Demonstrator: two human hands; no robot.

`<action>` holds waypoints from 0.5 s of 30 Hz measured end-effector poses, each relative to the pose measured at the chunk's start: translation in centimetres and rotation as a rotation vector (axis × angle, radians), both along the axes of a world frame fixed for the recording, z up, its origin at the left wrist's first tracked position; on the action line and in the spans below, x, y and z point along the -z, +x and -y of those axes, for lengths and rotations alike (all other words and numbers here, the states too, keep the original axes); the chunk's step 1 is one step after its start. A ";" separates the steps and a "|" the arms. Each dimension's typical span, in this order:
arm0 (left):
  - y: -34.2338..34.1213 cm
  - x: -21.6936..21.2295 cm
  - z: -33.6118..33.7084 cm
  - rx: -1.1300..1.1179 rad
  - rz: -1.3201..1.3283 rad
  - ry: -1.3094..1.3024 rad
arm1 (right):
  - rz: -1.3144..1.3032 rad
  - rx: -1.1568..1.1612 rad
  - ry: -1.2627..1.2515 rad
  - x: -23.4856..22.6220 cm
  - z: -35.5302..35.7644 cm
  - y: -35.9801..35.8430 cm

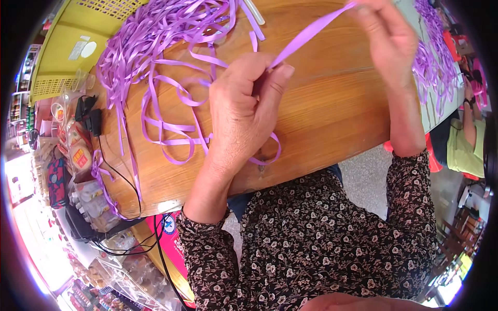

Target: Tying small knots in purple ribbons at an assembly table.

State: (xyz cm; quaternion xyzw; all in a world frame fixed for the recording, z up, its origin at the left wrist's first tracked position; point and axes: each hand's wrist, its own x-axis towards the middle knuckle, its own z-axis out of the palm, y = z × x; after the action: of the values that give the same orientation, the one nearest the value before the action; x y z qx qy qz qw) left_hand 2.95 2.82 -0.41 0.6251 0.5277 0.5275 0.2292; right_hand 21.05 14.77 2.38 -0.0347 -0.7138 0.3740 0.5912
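Note:
A purple ribbon (311, 32) stretches taut between my two hands above the wooden table. My left hand (241, 101) is closed, pinching the ribbon between thumb and forefinger. Up and to the right, my right hand (386, 41) grips the ribbon's other visible stretch with its fingertips at the top edge of the view. Loops of loose ribbon (179, 127) lie on the table to the left of and beneath my left hand. Behind them rises a large tangled heap of purple ribbon (155, 39).
A yellow plastic basket (59, 49) stands at the far left. Bags and black cables (119, 176) crowd the table's left edge. On the right, more purple ribbon (433, 67) hangs over a pale table, and another person in a yellow-green top (464, 147) is beside it.

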 end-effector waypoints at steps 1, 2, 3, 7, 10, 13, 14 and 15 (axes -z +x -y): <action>0.1 -0.2 -0.4 0.013 0.004 0.011 | -0.508 -0.400 0.031 2.1 -3.0 -0.1; -0.7 0.1 -0.6 -0.035 -0.036 0.055 | -0.511 -0.415 0.026 1.3 -2.8 0.6; -1.6 0.4 -0.7 -0.083 -0.078 0.099 | -0.284 0.049 -0.181 -0.4 -2.1 2.4; -1.4 -0.7 -0.9 -0.046 0.006 0.002 | -0.504 0.420 -0.572 -2.7 -3.9 6.7; -1.0 -1.2 -0.5 0.018 0.492 -0.249 | -0.285 0.479 -0.481 -1.0 -5.7 8.2; -1.6 -0.7 -0.6 0.018 0.570 -0.292 | -0.338 0.565 -0.533 -1.2 -5.8 8.0; -1.5 -0.8 -0.7 0.030 0.569 -0.294 | -0.340 0.577 -0.529 -1.3 -5.6 8.0; -1.3 -0.9 -0.8 0.044 0.585 -0.304 | -0.223 0.697 -0.381 -1.5 -5.2 7.9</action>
State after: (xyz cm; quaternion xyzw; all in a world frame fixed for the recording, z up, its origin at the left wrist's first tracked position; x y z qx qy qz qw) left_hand 1.66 3.65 0.46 0.4171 0.4987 0.5947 0.4729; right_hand 28.96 19.99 3.91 -0.3423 -0.5087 0.2782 0.7393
